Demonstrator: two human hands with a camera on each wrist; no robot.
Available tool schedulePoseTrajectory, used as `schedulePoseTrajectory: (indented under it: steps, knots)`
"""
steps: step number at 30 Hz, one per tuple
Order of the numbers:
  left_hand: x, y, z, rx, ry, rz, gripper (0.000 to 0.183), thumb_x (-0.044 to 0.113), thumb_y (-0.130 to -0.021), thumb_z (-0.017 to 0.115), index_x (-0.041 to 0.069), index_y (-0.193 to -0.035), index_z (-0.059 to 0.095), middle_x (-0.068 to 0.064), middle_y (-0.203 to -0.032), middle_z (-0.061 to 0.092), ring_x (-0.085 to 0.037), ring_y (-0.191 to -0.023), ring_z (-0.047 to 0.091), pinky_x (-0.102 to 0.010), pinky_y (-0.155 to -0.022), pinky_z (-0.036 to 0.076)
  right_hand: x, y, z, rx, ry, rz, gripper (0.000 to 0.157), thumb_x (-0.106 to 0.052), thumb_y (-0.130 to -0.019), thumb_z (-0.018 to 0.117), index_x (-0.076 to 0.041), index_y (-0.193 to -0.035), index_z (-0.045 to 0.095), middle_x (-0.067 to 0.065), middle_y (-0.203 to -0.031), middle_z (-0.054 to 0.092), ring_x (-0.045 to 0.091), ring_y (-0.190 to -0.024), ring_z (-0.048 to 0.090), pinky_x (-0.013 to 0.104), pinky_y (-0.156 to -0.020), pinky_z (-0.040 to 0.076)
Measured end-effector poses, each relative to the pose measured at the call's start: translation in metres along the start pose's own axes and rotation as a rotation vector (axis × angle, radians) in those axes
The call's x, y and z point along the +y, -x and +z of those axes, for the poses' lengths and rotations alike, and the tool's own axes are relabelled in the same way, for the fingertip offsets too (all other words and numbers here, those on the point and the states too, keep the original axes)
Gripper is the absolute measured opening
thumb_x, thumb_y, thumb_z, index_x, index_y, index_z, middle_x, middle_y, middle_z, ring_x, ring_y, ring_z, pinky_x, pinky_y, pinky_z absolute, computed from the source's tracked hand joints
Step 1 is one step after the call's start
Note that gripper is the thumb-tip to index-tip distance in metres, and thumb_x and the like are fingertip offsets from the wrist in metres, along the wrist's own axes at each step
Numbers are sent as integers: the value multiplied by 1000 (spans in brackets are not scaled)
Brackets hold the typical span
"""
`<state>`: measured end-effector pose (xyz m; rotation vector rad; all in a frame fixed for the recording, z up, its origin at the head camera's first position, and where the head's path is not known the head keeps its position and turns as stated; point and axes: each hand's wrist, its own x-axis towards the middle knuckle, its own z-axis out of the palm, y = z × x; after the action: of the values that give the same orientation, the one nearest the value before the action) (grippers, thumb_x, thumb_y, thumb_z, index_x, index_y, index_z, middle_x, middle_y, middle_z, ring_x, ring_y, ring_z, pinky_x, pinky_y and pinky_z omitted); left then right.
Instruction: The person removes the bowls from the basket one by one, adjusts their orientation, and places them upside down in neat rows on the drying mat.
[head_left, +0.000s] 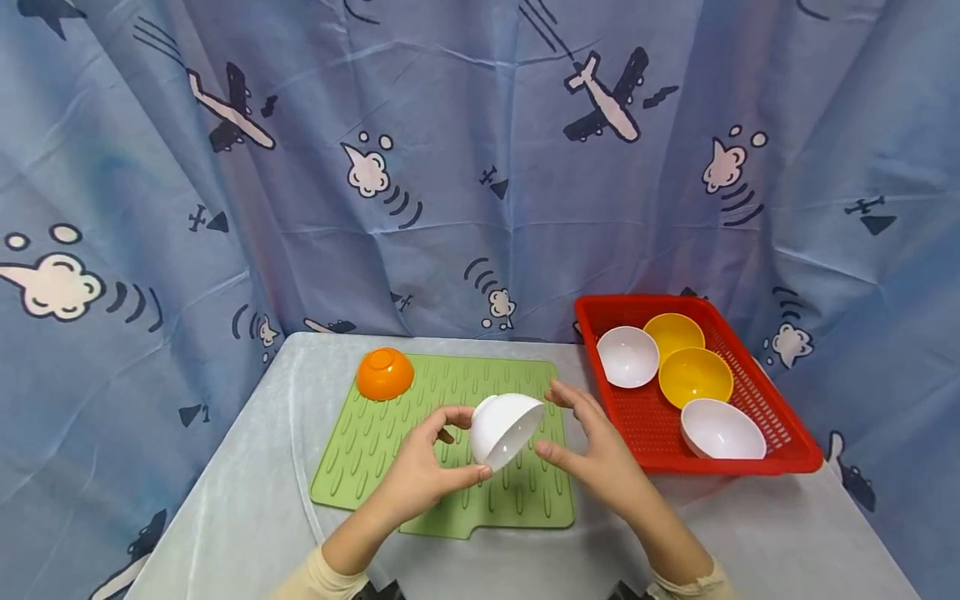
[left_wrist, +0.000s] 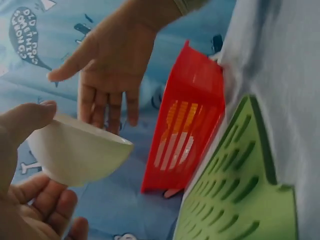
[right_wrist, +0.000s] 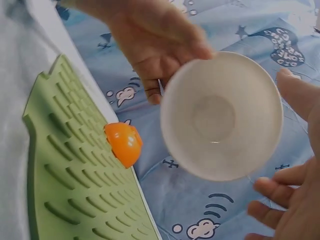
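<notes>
A white bowl (head_left: 501, 425) is held up over the green ribbed mat (head_left: 450, 500), tipped on its side with its mouth facing right and down. My left hand (head_left: 431, 467) grips it, thumb near the rim and fingers behind the base. The right hand (head_left: 596, 450) is beside the rim with thumb and fingers spread, nothing between them. In the right wrist view the inside of the bowl (right_wrist: 222, 117) faces that hand. An orange bowl (head_left: 385, 374) lies upside down on the mat's far left corner.
A red plastic basket (head_left: 630, 433) stands to the right of the mat. Inside are two white bowls (head_left: 628, 357) and two yellow bowls (head_left: 696, 377), mouths up. A blue curtain (head_left: 450, 167) with airplane prints hangs behind the white-covered table (head_left: 247, 467).
</notes>
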<state>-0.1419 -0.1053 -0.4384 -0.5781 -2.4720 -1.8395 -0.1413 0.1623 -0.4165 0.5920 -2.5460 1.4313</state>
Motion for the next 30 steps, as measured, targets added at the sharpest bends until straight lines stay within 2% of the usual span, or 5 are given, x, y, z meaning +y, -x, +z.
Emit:
schedulePoseTrajectory:
  steps: [3,8,24,27,30]
  knots:
    - [2,0,-3,32,-150,81,71,25,-69,96,32,-130,62,12,-126,60,-15,-117,55,-44,-97,48,3,-1,-3,-49,-33,35,70,-23,-93,75,-7,-153,44,13,-143,58,34,-135,49,66,-110,36]
    - [3,-1,-7,37,-264,210,73,18,-68,96,25,-132,62,7,-134,56,-17,-128,51,-56,-106,45,5,0,-1,-145,-103,98,69,-28,-95,73,-4,-153,44,14,-145,57,35,-136,50,65,-112,34]
    - [-3,-4,-11,9,-403,460,77,23,-66,97,17,-135,62,1,-136,56,-19,-125,46,-48,-101,48,11,-1,5,-188,-162,138,73,-29,-86,83,-12,-150,50,10,-145,56,39,-139,46,70,-112,32]
    - [-4,-5,-11,6,-368,479,82,26,-64,97,17,-138,62,-1,-139,55,-22,-128,45,-50,-102,47,10,-1,4,-195,-182,150,73,-30,-86,83,-12,-149,51,10,-145,57,40,-139,45,70,-112,32]
    - [-3,-4,-11,15,-299,397,93,28,-61,97,22,-145,56,-1,-145,51,-23,-132,45,-53,-105,46,10,0,4,-204,-225,146,73,-26,-85,84,-13,-149,51,11,-146,56,42,-140,44,71,-110,32]
